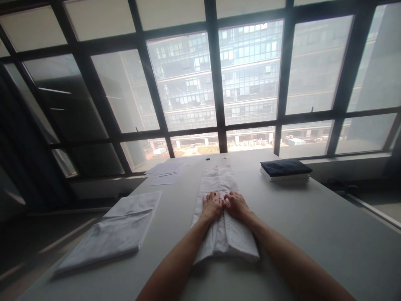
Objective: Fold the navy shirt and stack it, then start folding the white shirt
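A white garment (239,240), folded into a long narrow panel with a seam or opening down its middle, lies lengthwise in front of me. My left hand (213,205) rests on its left half, fingers bent onto the cloth beside the centre line. Opposite it, my right hand (237,204) is curled over the right half, thumb and fingers drawn together at the same line. Both hands appear to grip the fabric there, close together; the small fold between the fingertips is hidden. Creases run along the cloth toward its near end.
The garment lies on a white table (282,234). At left is another folded white garment (115,234), with paper sheets (164,172) behind it. A dark folded cloth (285,167) tops a white stack (285,177) at right. Framed windows (250,75) stand beyond the far edge.
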Tool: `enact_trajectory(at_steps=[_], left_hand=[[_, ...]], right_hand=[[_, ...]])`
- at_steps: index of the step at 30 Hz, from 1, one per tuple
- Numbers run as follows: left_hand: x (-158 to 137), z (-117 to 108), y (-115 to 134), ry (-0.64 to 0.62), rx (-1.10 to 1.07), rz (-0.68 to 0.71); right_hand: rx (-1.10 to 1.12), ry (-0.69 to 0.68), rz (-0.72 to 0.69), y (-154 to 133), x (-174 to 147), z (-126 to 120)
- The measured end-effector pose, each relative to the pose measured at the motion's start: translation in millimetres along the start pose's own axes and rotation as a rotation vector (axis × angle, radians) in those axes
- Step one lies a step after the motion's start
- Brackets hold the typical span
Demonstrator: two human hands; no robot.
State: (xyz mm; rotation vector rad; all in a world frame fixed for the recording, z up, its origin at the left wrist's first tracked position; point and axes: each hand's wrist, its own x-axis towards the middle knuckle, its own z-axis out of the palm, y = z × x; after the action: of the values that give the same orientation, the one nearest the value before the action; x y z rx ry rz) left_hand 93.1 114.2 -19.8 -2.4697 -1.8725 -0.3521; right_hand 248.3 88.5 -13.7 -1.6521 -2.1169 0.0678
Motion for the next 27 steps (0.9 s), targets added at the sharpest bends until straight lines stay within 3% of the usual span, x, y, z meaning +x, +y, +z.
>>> enact_trajectory(at_steps=[5, 9, 16, 20, 27], left_hand=[[-4, -5, 3, 0.015, 0.006, -0.011], [-7, -12, 11, 0.056, 0.031, -0.124], [-2, -26, 6, -0.037, -0.139, -0.169], [8, -48, -24, 0.038, -0.232, -0.244], [0, -102, -116, 0.228, -0.342, -0.428]], right_hand=[[0.02, -0.03, 0.06, -3, 5, 0], [0.029, -0.043, 0.132, -12, 10, -1], [0.218, 0.018, 0.224, -12, 15, 6], [0.443, 0.137, 0.305, 8, 22, -2], [0.742, 0.307, 0.421, 73, 11, -46]])
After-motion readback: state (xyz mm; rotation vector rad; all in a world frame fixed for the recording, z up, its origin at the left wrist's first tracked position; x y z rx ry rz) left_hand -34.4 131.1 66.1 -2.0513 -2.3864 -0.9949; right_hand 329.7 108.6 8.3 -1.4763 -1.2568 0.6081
